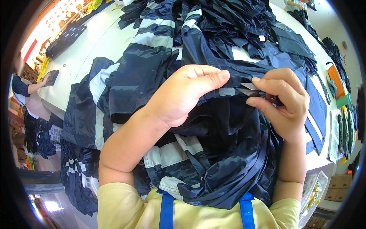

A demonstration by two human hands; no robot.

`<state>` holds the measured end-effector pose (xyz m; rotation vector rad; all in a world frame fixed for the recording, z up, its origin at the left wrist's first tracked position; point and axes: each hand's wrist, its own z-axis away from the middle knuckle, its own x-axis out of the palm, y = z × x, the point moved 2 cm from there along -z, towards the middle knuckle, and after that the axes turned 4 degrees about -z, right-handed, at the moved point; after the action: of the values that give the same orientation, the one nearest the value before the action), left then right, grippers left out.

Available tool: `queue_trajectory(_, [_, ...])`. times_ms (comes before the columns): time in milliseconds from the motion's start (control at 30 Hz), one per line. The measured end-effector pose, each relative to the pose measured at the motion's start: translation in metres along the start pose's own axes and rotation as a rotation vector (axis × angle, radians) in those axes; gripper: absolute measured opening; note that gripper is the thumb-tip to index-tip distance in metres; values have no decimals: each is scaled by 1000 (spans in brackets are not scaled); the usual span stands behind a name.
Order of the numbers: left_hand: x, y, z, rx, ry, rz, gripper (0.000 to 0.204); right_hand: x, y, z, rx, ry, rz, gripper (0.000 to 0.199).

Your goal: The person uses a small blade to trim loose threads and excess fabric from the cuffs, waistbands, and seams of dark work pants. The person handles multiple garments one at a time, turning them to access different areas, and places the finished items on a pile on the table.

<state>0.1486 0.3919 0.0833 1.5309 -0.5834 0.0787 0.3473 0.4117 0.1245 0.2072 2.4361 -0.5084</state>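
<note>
A dark navy garment point(225, 152) with grey reflective stripes lies bunched in front of me on the white table point(95, 45). My left hand point(183, 93) pinches a fold of its fabric near a small grey label. My right hand point(284, 101) holds small metal thread snips point(249, 89), their blades pointing left at the fabric edge right beside my left fingertips. Both forearms come up from the lower edge.
A big heap of similar navy striped garments point(213, 26) covers the table's far side. More hang over the left edge point(78, 126). Another person's arm point(32, 86) works at the far left. Coloured packets point(345, 129) and boxes sit at the right.
</note>
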Motion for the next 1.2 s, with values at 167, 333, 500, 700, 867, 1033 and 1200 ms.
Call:
queue_trajectory(167, [2, -1, -1, 4, 2, -57, 19, 3, -6, 0, -88, -50, 131, 32])
queue_trajectory(333, [3, -3, -4, -2, -16, -127, 21, 6, -8, -3, -180, -55, 214, 27])
queue_trajectory(500, [5, 0, -2, -14, 21, -259, 24, 7, -12, -7, -184, -96, 209, 29])
queue_trajectory(700, [5, 0, -4, -47, -24, -288, 25, 7, -11, -5, -230, -117, 246, 26])
queue_trajectory(867, [5, -2, -6, -31, -37, -304, 26, 8, -11, -5, -239, -107, 242, 26])
queue_trajectory(1033, [5, -2, -7, -21, -57, -315, 26, 9, -16, -4, -238, -134, 303, 25])
queue_trajectory(1200, [4, -4, -8, -20, -51, -320, 25, 12, -10, -2, -252, -114, 278, 26])
